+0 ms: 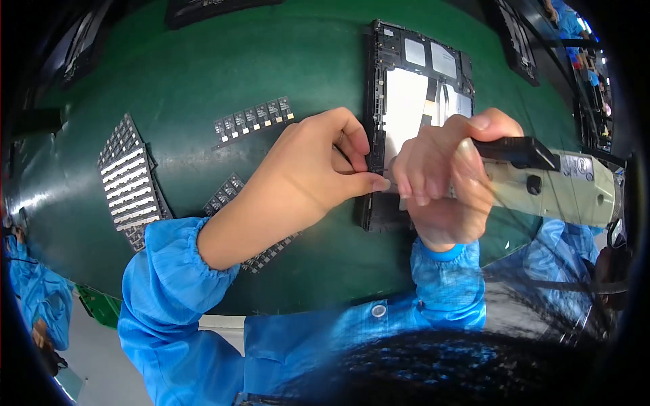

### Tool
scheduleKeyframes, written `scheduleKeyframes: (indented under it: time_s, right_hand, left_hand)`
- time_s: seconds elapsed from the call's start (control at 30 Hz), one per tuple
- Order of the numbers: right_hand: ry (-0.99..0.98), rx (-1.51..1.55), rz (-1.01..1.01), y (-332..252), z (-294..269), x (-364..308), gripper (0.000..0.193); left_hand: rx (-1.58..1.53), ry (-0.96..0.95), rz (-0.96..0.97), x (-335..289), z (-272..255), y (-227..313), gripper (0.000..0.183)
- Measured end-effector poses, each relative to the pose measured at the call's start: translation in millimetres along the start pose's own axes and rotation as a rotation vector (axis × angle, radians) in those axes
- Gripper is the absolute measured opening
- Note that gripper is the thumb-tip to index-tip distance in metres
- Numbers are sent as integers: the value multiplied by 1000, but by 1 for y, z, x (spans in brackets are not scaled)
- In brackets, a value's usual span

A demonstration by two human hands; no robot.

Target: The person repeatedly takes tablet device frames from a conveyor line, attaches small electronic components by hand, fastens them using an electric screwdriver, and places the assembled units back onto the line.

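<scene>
1. at the far left, another person's blue sleeve (40,287) shows beyond the green table (183,74).
2. on the table's left part lie overlapping sheets of small black and white pieces (132,186), slightly fanned and tilted.
3. to the right of them, well apart from the black device, a strip of small dark pieces with pale ends (252,122) lies at a slant; nearer me, a smaller dark sheet (225,192) sits just beside my forearm, and another dark strip (273,253) is partly covered by it.
4. my left hand (306,162) reaches across to the device's left edge, fingers curled, thumb stretched toward them with a small gap; i cannot tell whether they hold anything.
5. the flat black device (409,95) lies on the table in front of me, its pale inner panel facing up, its near part partly hidden by my hands.
6. my right hand (447,179) is over the device, its fingers closed around a cream-coloured tool (565,193) with a black lever, lying roughly sideways; i cannot make out its tip.
</scene>
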State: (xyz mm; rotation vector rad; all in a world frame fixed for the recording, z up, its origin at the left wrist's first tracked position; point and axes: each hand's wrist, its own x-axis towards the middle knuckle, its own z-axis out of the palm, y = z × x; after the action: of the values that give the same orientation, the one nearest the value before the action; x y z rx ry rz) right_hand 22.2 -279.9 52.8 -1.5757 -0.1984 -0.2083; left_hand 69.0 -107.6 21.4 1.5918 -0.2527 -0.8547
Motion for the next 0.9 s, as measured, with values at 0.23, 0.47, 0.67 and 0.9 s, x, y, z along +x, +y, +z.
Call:
scheduleKeyframes:
  time_s: [0.23,0.47,0.67,0.9]
  right_hand:
    - [58,94,22,-1,8,2,22]
    - [63,38,18,8,9,0,22]
    - [88,67,1,8,26,4,23]
    - [122,-35,-23,10,24,-4,27]
  left_hand:
    - [-28,-5,35,0,0,-2,29]
    - [-1,-14,39,-1,-2,-2,28]
    - [2,118,221,2,3,-17,35]
    - [21,39,206,1,6,-11,31]
